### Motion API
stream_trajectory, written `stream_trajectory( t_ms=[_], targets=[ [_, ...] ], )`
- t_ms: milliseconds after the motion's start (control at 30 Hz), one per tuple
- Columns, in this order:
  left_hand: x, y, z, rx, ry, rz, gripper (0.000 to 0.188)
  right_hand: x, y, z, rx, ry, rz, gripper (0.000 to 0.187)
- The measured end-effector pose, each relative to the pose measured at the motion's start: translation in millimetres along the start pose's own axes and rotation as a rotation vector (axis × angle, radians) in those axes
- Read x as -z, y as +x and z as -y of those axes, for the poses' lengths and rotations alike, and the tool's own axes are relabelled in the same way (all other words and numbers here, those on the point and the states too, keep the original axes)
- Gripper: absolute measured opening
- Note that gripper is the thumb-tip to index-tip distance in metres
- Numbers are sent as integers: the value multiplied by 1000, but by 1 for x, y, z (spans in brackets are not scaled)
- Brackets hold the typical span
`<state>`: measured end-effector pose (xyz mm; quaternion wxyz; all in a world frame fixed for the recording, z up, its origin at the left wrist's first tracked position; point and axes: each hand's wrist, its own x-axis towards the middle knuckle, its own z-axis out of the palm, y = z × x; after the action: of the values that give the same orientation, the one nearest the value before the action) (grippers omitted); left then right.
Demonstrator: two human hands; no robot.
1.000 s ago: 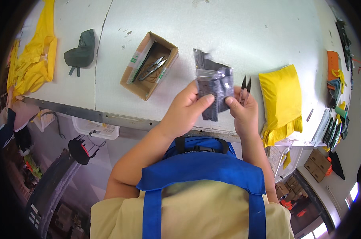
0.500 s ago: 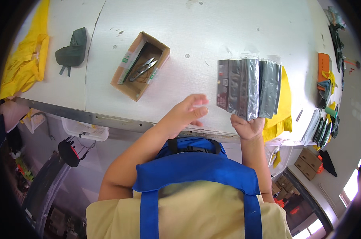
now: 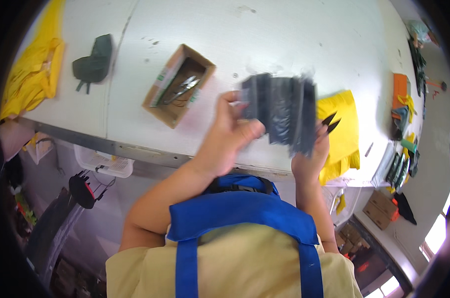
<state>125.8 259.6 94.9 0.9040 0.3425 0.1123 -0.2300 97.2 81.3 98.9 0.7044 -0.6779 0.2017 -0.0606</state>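
Note:
A row of dark, shiny plastic packets (image 3: 282, 109) is held up over the table between my two hands, blurred by motion. My left hand (image 3: 227, 134) grips the left edge of the packets, thumb in front and fingers curled behind. At their lower right corner is my right hand (image 3: 308, 158), its fingers partly hidden and closed on them. Two black pointed shapes (image 3: 330, 122) stick out beside the right fingers; I cannot tell what they belong to. Yellow fabric (image 3: 341, 144) lies on the table just right of that hand.
An open cardboard box (image 3: 160, 110) with metal thread snips (image 3: 185, 88) stands left of my hands. Farther left lie a dark green fabric piece (image 3: 97, 60) and yellow cloth (image 3: 34, 79). An orange box (image 3: 400, 91) and a green roll (image 3: 408, 145) are at the right edge.
The packets have moved left and been raised with my right hand. My left hand, open and apart before, now grips their left edge. More of the yellow fabric shows.

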Motion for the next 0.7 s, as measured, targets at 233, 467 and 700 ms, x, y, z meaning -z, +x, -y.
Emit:
stream_trajectory(
  t_ms=[233,467,700],
  targets=[
    [25,-13,-31,-278,659,-188,61,-12,-18,5,-99,-16,257,37],
    [44,-9,-78,-405,2059,-249,52,2,-1,25,-524,652,441,55],
    [71,-3,-52,-414,2326,-358,60,14,-4,29,-651,872,436,45]
  ],
)
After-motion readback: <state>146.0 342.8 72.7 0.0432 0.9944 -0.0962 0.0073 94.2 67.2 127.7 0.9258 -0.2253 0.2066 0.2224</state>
